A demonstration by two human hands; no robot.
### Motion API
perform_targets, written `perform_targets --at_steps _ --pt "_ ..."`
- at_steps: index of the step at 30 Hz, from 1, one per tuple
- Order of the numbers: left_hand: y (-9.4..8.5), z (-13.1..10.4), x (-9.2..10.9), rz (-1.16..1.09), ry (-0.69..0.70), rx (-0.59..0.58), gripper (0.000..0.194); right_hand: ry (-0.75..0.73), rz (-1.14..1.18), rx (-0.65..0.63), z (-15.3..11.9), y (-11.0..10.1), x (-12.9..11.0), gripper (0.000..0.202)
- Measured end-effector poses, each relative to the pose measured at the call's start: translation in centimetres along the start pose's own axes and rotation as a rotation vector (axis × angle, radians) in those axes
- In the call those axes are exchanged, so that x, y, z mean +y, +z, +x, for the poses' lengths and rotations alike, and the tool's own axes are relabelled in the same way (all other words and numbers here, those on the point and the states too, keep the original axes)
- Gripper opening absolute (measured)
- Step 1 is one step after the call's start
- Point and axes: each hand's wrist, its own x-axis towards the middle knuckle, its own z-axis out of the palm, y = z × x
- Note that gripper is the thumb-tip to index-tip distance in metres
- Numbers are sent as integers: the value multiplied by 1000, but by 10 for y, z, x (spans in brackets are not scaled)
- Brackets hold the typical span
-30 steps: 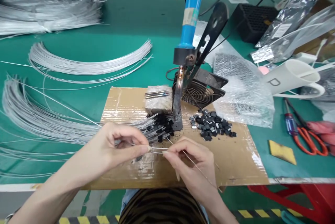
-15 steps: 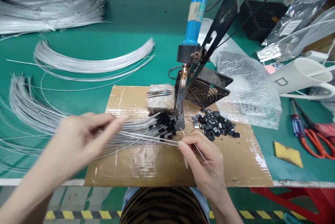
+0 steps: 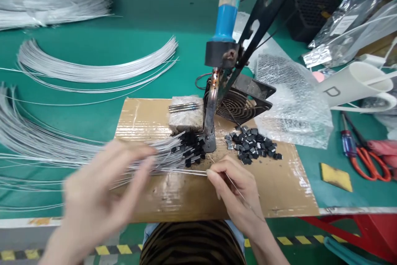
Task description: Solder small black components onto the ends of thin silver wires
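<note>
My right hand (image 3: 237,188) is closed in a pinch around the ends of a few thin white wires (image 3: 186,170). A finer strand of solder wire (image 3: 234,185) also passes through its fingers, one tip pointing up toward the soldering iron (image 3: 211,108). My left hand (image 3: 105,186) hovers over the wires, smeared by motion, thumb and forefinger apart with nothing visible between them. Behind both hands lies a bundle of white wires with small black connectors (image 3: 190,145) at their ends. A pile of loose black connectors (image 3: 252,143) rests right of the iron's base.
The blue-handled iron is clamped upright on a black metal arm (image 3: 263,21). A small fan (image 3: 242,99) stands behind it, and a wrapped block (image 3: 186,120) sits on the cardboard (image 3: 167,199). Wire bundles (image 3: 99,70) lie left; bubble wrap (image 3: 288,99), scissors (image 3: 369,163) and a yellow sponge (image 3: 336,177) lie right.
My left hand has shifted slightly right and down, and its thumb and forefinger have parted. The held wires now lie more level. The whole view has moved a little.
</note>
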Motion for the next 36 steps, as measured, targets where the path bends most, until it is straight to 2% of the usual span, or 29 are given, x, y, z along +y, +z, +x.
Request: perform_targets --at_steps 1,2,4,9,13,15,20,23,26,30,33,36 --pt "18 -2 19 28 157 -44 43 -12 -12 -2 0 0 0 26" --pt "32 -4 32 30 222 -101 45 -26 -23 -1 0 -1 -1 24" --pt "50 -8 44 14 212 -190 41 -61 -34 2 0 -2 -1 20" --pt "61 -5 44 -16 36 -343 13 -113 -38 27 -1 -3 2 14" --pt "63 2 44 -154 -161 -446 19 -118 -18 78 -2 3 3 14" --pt "62 4 44 -263 -262 -431 23 -82 17 144 -2 6 3 16" --pt "56 4 43 -414 -433 -315 27 110 330 467 1 0 5 26" --pt "53 4 45 -412 -484 -297 27 135 579 396 0 -9 7 41" --pt "53 3 46 -394 -495 -289 27 163 679 311 -3 -10 7 60" --pt "52 4 43 -396 -449 -303 27 167 543 340 -7 1 5 47" --pt "51 6 42 -403 -385 -330 23 159 407 277 -6 10 0 31" --pt "51 7 46 -419 -402 -304 14 165 434 197 -2 16 -6 20"
